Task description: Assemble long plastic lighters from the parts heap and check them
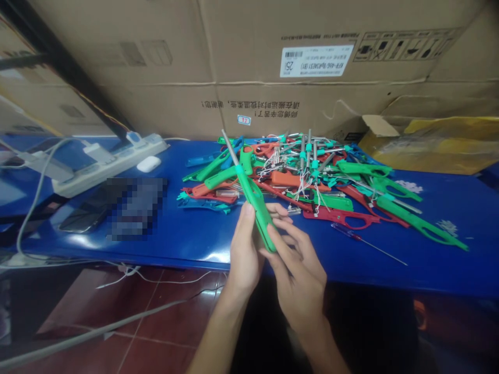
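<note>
A green long-nosed gas lighter (260, 210) is held up over the front edge of the blue table, its metal tube pointing away and to the left. My left hand (245, 244) grips its handle from the left, the thumb lying along the side. From the right, my right hand (298, 259) closes its fingers on the handle's lower end. Just beyond my hands lies a heap of lighter parts: green, red, orange and blue shells, metal tubes and white wires. Among them are an orange shell (292, 180) and a red shell (343, 217).
A thin screwdriver (368, 243) lies to the right on the blue table (187, 236). At the left are a power strip (113, 161) with plugs, a white earbud case (148, 164) and a dark phone (88, 210). Cardboard (163, 104) stands behind; a yellow-wrapped box (436, 145) sits back right.
</note>
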`<state>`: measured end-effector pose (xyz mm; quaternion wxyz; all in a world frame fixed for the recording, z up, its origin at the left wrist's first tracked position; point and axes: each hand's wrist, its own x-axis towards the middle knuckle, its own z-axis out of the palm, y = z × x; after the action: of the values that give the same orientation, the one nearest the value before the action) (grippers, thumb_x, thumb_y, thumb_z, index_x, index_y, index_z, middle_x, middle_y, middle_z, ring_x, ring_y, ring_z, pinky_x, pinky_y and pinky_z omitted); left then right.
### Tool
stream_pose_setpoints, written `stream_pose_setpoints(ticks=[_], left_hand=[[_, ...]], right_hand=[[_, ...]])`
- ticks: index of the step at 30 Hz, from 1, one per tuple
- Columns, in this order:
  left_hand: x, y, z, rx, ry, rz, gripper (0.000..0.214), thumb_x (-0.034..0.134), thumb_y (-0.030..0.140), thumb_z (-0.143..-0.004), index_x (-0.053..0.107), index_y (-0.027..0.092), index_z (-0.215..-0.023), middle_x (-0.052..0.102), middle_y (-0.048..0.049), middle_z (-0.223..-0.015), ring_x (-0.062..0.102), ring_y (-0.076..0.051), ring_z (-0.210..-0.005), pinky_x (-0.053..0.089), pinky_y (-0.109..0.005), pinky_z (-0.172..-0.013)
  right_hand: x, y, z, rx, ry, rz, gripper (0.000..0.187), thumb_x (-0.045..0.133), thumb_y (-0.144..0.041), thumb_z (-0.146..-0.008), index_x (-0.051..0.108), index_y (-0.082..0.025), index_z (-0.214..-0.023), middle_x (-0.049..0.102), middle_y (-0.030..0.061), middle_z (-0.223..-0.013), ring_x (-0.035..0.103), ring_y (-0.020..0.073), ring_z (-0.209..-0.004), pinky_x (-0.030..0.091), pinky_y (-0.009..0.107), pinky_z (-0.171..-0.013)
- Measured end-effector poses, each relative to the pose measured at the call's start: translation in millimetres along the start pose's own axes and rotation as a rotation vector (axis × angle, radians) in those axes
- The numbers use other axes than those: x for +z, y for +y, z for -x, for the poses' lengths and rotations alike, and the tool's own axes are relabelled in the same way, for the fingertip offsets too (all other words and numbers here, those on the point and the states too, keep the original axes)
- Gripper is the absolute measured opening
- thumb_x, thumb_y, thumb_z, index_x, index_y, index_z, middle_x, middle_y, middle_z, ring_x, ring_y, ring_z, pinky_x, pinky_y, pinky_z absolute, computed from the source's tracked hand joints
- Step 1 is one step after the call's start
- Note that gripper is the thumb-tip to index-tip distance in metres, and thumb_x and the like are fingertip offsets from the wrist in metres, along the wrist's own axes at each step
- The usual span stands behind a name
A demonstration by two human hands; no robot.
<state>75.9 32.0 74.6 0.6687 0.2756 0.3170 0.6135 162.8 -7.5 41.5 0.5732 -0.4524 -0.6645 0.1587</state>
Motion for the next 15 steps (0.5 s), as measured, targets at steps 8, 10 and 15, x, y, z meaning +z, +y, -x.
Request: stream_pose_setpoints(ticks=[8,10,15], left_hand=[[-1.6,-3.2,-2.6,0.013,-0.016,-0.030,0.044,0.044,0.047,-0.105,0.072,0.014,-0.098,0.071,-0.0095,-0.096,0.070,-0.020,-0.084,0.056,-0.029,-0.076],[-0.5,-2.9,-3.1,0.015,-0.014,-0.032,0.045,0.045,0.048,-0.104,0.073,0.014,-0.095,0.072,-0.0097,-0.094,0.070,-0.020,-0.083,0.056,-0.029,-0.077],[2.2,-1.6,-4.1,0.026,-0.037,-0.052,0.052,0.039,0.047,-0.105,0.074,0.012,-0.092,0.072,-0.0108,-0.094,0.070,-0.020,-0.085,0.056,-0.029,-0.078]], right_hand=[[0.2,-0.7,-1.2,-0.056,0.016,0.032,0.060,0.060,-0.002,-0.096,0.055,-0.037,-0.144,0.068,0.0038,-0.137,0.066,0.0208,-0.123,0.068,0.033,-0.089],[-0.6,-0.5,-2.8,-0.085,0.025,0.048,0.061,0.060,-0.001,-0.095,0.055,-0.036,-0.145,0.070,0.0035,-0.134,0.068,0.0204,-0.118,0.068,0.033,-0.086],[0.4,0.1,-1.1,-0.101,0.039,0.044,0.064,0.059,0.003,-0.094,0.054,-0.036,-0.145,0.070,0.0028,-0.135,0.068,0.0199,-0.118,0.069,0.033,-0.083]])
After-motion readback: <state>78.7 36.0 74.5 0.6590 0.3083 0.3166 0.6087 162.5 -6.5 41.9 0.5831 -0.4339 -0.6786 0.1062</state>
